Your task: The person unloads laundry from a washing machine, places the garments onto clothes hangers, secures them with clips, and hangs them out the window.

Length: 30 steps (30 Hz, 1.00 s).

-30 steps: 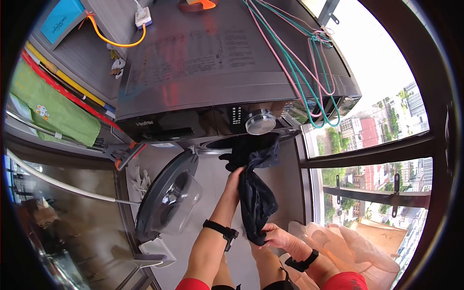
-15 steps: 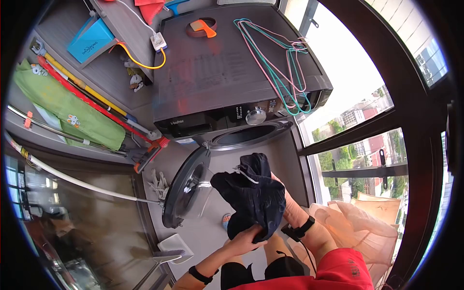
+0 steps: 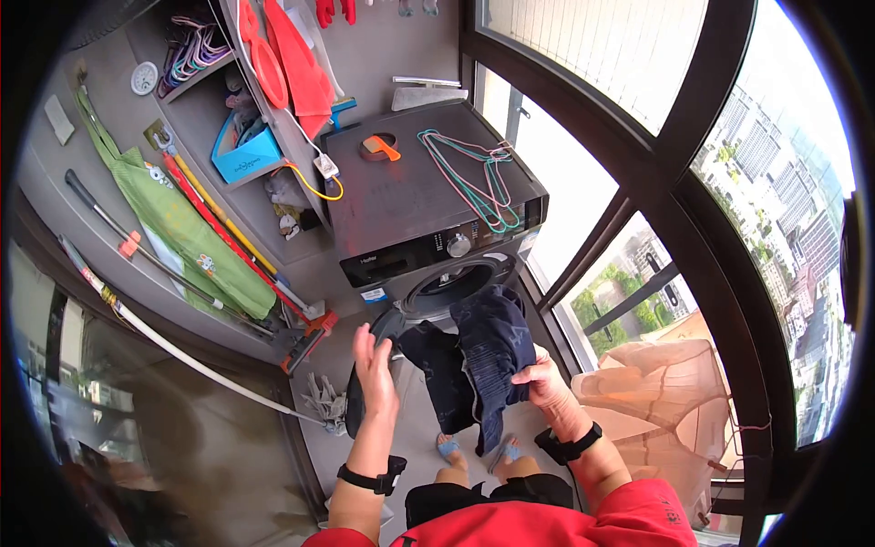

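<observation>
A dark navy pair of shorts (image 3: 492,365) with a gathered elastic waistband hangs in front of me, its waist spread open. My right hand (image 3: 540,376) grips its right edge, thumb on the fabric. To the left of the cloth, my left hand (image 3: 374,369) is raised with its fingers stretched out, apart from the shorts and holding nothing. Beyond the shorts stands a black front-loading washing machine (image 3: 401,214). Its round door (image 3: 357,392) is swung open to the left, partly hidden behind my left hand. The drum opening (image 3: 447,284) is partly covered by the shorts.
Pink and green wire hangers (image 3: 469,178) and an orange-handled brush (image 3: 383,148) lie on the machine top. Mops, poles and a green apron (image 3: 196,237) line the left wall. Windows are on the right, with peach fabric (image 3: 652,401) below them.
My left hand has let go of the shorts and moved up and left, opening. The shorts have opened out in my right hand. The view has tilted up and shows more of the room.
</observation>
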### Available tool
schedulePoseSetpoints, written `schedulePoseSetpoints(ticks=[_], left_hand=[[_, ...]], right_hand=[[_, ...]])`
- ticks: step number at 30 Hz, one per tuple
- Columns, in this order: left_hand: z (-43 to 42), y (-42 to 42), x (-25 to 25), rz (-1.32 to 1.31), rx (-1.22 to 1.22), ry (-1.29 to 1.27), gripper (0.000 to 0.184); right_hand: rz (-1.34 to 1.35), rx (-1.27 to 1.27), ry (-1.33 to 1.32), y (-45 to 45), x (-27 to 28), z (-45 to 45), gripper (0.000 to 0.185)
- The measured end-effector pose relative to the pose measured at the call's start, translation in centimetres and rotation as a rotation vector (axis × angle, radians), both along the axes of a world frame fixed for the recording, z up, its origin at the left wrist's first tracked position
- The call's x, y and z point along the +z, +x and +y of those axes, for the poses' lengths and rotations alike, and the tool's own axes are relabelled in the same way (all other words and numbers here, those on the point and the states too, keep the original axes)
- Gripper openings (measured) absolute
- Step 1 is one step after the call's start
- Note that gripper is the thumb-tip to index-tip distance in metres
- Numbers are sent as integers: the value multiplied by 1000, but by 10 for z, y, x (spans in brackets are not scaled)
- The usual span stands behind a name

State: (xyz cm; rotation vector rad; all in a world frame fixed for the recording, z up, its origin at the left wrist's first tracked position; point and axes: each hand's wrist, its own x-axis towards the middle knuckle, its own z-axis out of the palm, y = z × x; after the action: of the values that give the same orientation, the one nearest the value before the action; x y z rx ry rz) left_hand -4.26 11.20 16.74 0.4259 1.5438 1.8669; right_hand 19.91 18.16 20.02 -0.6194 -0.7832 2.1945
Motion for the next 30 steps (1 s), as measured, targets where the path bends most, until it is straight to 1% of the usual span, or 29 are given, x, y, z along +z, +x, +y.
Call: schedulePoseSetpoints(ticks=[2,3,4,6,7,9,10,11,12,13,14,16,17,18,20,21,22,24,26,27,30], left_hand=[[-4,-1,29,55,-297,43,68],[-7,16,55,-15,-558,77,79],[-9,30,60,35,-781,43,87],[-14,57,74,385,-984,163,95],[-18,66,83,488,-949,224,87],[-36,88,106,683,-875,333,72],[-41,96,104,684,-954,284,64],[-46,99,97,681,-1032,230,56],[-53,108,99,680,-1109,175,49],[-63,124,102,555,-1065,160,29],[-72,135,111,406,-1100,172,25],[-94,165,140,-150,-1010,120,16],[-104,176,150,-313,-1011,109,18],[-109,180,142,-319,-935,-14,17],[-119,199,127,-486,-850,-111,17],[-127,207,124,-512,-861,-122,18],[-135,213,123,-534,-875,-133,18],[-152,226,134,-566,-901,-144,19],[-175,236,155,-588,-912,-145,21],[-181,233,156,-617,-924,-140,23],[-214,233,176,-621,-965,-59,27]], right_hand=[[26,52,7,17,15,-9,48],[48,74,12,25,16,-12,50],[75,96,17,30,16,-16,50],[131,139,25,41,23,-27,52],[118,146,62,50,30,-33,53],[153,127,44,68,49,-46,52],[169,117,24,80,55,-53,51],[133,112,51,93,50,-56,53],[55,80,140,104,49,-60,55],[-85,66,230,116,46,-60,56],[-227,51,311,128,42,-63,57],[-586,-27,568,148,55,-94,50],[-586,-102,580,157,46,-110,47],[-484,-119,590,172,42,-128,52],[-337,-72,593,195,43,-164,56],[-267,40,676,201,34,-174,57],[-359,113,617,203,30,-190,56],[-554,116,682,199,5,-208,48],[-688,136,665,204,-3,-220,42],[-753,150,663,203,-5,-225,40],[-838,18,817,203,-68,-228,38]])
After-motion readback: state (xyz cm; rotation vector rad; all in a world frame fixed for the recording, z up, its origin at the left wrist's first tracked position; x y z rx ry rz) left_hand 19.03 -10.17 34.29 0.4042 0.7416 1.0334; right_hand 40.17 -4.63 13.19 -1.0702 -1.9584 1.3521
